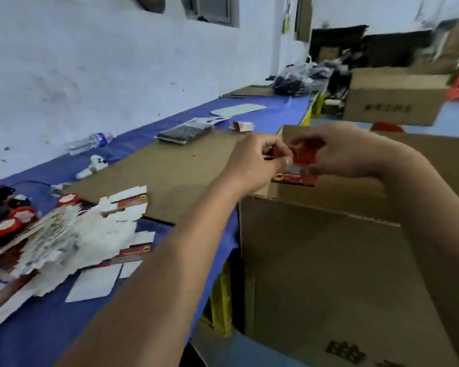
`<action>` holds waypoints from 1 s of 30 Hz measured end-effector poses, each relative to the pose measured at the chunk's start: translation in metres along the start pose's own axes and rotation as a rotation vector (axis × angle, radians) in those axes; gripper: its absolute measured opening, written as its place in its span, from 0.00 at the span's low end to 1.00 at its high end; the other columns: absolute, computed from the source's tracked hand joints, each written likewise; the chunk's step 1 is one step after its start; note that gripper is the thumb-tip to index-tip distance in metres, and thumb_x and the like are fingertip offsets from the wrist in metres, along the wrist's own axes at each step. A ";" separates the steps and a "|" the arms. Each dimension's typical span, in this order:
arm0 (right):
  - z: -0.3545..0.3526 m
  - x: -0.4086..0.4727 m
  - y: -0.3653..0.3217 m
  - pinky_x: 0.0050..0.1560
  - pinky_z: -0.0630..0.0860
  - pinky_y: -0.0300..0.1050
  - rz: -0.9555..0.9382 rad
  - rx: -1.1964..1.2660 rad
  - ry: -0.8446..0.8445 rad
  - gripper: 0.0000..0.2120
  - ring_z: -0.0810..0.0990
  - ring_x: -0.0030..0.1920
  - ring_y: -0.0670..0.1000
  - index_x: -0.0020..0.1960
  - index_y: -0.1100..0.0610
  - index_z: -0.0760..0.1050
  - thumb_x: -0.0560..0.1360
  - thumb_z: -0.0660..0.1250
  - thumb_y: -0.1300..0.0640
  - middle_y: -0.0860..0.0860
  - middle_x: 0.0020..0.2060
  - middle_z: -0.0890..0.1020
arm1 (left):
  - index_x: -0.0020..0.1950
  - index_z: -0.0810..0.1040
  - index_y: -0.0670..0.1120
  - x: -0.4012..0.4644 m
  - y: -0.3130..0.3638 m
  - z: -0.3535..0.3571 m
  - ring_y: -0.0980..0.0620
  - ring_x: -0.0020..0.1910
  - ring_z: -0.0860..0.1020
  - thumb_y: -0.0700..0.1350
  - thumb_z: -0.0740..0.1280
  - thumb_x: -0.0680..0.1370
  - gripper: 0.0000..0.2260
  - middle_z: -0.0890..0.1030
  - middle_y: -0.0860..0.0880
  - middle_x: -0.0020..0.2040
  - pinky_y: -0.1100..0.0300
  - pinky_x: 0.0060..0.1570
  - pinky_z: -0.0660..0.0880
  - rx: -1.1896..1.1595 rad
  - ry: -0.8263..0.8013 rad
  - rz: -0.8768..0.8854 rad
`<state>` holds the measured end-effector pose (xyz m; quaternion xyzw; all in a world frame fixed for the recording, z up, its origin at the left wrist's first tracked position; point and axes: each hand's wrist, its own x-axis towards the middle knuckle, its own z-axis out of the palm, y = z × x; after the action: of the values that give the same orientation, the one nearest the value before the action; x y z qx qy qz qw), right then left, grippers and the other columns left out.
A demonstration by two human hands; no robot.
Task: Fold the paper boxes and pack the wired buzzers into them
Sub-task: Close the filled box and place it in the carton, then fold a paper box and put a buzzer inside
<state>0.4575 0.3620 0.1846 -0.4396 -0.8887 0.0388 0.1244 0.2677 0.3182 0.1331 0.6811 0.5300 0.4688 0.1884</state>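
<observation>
Both hands meet over a large open cardboard carton [316, 247] at the right. My left hand [255, 162] and my right hand [347, 152] pinch a small red paper box [304, 154] between them; the view is blurred, so the box's flaps are unclear. A heap of flat unfolded paper boxes [72, 234] lies on the blue table [51, 327] at the left. Red-and-white wired buzzers [11, 221] with black wires sit at the far left edge.
A brown cardboard sheet [164, 170] covers the table's middle. On it and beyond lie a dark packet [184, 133], a folded red box [241, 125], a water bottle [90, 143] and a white tool [92, 166]. More cartons [392, 99] stand at the back right.
</observation>
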 end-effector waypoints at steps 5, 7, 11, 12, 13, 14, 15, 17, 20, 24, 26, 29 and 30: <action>0.053 0.033 0.055 0.43 0.84 0.50 0.253 -0.023 -0.607 0.06 0.86 0.46 0.53 0.54 0.57 0.82 0.78 0.69 0.62 0.54 0.49 0.85 | 0.57 0.83 0.50 0.032 -0.024 0.060 0.52 0.54 0.80 0.44 0.75 0.77 0.10 0.83 0.50 0.55 0.60 0.52 0.74 0.299 -0.346 -0.209; 0.083 0.047 0.057 0.53 0.83 0.55 0.287 0.018 -0.747 0.11 0.84 0.54 0.57 0.62 0.60 0.79 0.81 0.65 0.61 0.57 0.56 0.83 | 0.54 0.85 0.51 0.037 -0.030 0.063 0.51 0.55 0.80 0.45 0.76 0.77 0.07 0.84 0.50 0.55 0.59 0.56 0.75 0.382 -0.367 -0.266; 0.108 0.052 0.046 0.64 0.75 0.49 0.433 0.121 -0.859 0.16 0.79 0.62 0.56 0.60 0.55 0.74 0.85 0.55 0.45 0.54 0.56 0.81 | 0.47 0.88 0.48 0.041 -0.036 0.062 0.49 0.57 0.81 0.45 0.76 0.76 0.02 0.86 0.49 0.53 0.55 0.59 0.77 0.379 -0.275 -0.340; 0.109 0.051 0.044 0.63 0.74 0.48 0.431 0.130 -0.872 0.16 0.79 0.63 0.56 0.59 0.53 0.73 0.85 0.55 0.44 0.54 0.56 0.80 | 0.48 0.88 0.47 0.040 -0.036 0.062 0.48 0.57 0.80 0.45 0.76 0.76 0.03 0.86 0.48 0.54 0.55 0.58 0.78 0.373 -0.263 -0.352; 0.109 0.050 0.043 0.63 0.74 0.48 0.430 0.150 -0.884 0.15 0.78 0.64 0.56 0.59 0.52 0.72 0.85 0.54 0.43 0.54 0.58 0.80 | 0.49 0.88 0.47 0.040 -0.036 0.063 0.48 0.58 0.80 0.45 0.76 0.76 0.04 0.86 0.48 0.54 0.55 0.59 0.78 0.367 -0.259 -0.364; 0.110 0.049 0.042 0.61 0.75 0.48 0.428 0.172 -0.897 0.14 0.78 0.63 0.56 0.60 0.52 0.71 0.85 0.55 0.44 0.54 0.58 0.79 | 0.48 0.88 0.46 0.039 -0.035 0.064 0.46 0.57 0.81 0.45 0.76 0.76 0.04 0.86 0.48 0.54 0.53 0.59 0.79 0.367 -0.259 -0.371; 0.110 0.047 0.041 0.56 0.76 0.47 0.419 0.176 -0.895 0.13 0.78 0.60 0.55 0.60 0.52 0.71 0.85 0.55 0.45 0.53 0.57 0.79 | 0.48 0.88 0.47 0.037 -0.034 0.065 0.46 0.57 0.81 0.45 0.76 0.75 0.03 0.86 0.48 0.53 0.52 0.59 0.80 0.376 -0.258 -0.372; 0.111 0.044 0.037 0.50 0.75 0.46 0.378 0.153 -0.846 0.13 0.78 0.59 0.55 0.63 0.54 0.72 0.86 0.55 0.48 0.53 0.55 0.79 | 0.45 0.87 0.49 0.033 -0.033 0.065 0.45 0.53 0.82 0.45 0.75 0.76 0.01 0.86 0.49 0.50 0.51 0.56 0.81 0.392 -0.240 -0.359; 0.109 0.041 0.027 0.63 0.75 0.53 0.273 0.066 -0.734 0.13 0.79 0.63 0.59 0.65 0.58 0.74 0.85 0.57 0.55 0.57 0.64 0.78 | 0.43 0.86 0.51 0.025 -0.032 0.061 0.53 0.47 0.81 0.42 0.73 0.76 0.05 0.82 0.56 0.43 0.62 0.44 0.77 0.329 -0.144 -0.286; 0.090 0.042 0.014 0.58 0.80 0.54 0.172 -0.140 -0.432 0.16 0.82 0.55 0.56 0.65 0.51 0.78 0.78 0.68 0.59 0.53 0.59 0.80 | 0.41 0.83 0.53 -0.001 -0.027 0.042 0.61 0.41 0.81 0.38 0.72 0.76 0.10 0.83 0.59 0.40 0.72 0.41 0.73 0.132 0.145 -0.087; 0.080 0.046 -0.006 0.52 0.82 0.54 0.177 -0.109 -0.009 0.12 0.82 0.50 0.56 0.59 0.51 0.81 0.75 0.71 0.55 0.54 0.53 0.83 | 0.40 0.83 0.52 -0.021 -0.032 0.024 0.60 0.40 0.81 0.37 0.70 0.75 0.09 0.84 0.56 0.40 0.71 0.41 0.75 0.097 0.327 -0.017; 0.087 0.050 -0.075 0.42 0.82 0.51 0.051 0.135 0.541 0.06 0.82 0.43 0.56 0.48 0.53 0.82 0.75 0.66 0.56 0.53 0.43 0.84 | 0.41 0.82 0.48 -0.059 -0.057 -0.014 0.56 0.42 0.82 0.36 0.68 0.72 0.07 0.85 0.53 0.42 0.63 0.46 0.77 0.153 0.539 -0.027; 0.094 0.051 -0.103 0.40 0.80 0.50 -0.033 0.200 0.592 0.06 0.81 0.42 0.55 0.46 0.53 0.81 0.75 0.65 0.55 0.52 0.40 0.84 | 0.42 0.83 0.46 -0.072 -0.068 -0.029 0.53 0.44 0.82 0.35 0.67 0.71 0.08 0.85 0.52 0.42 0.59 0.48 0.77 0.185 0.592 -0.078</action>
<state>0.3247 0.3431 0.1221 -0.4029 -0.8126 -0.0055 0.4211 0.2067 0.2713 0.0643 0.5085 0.6280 0.5888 -0.0190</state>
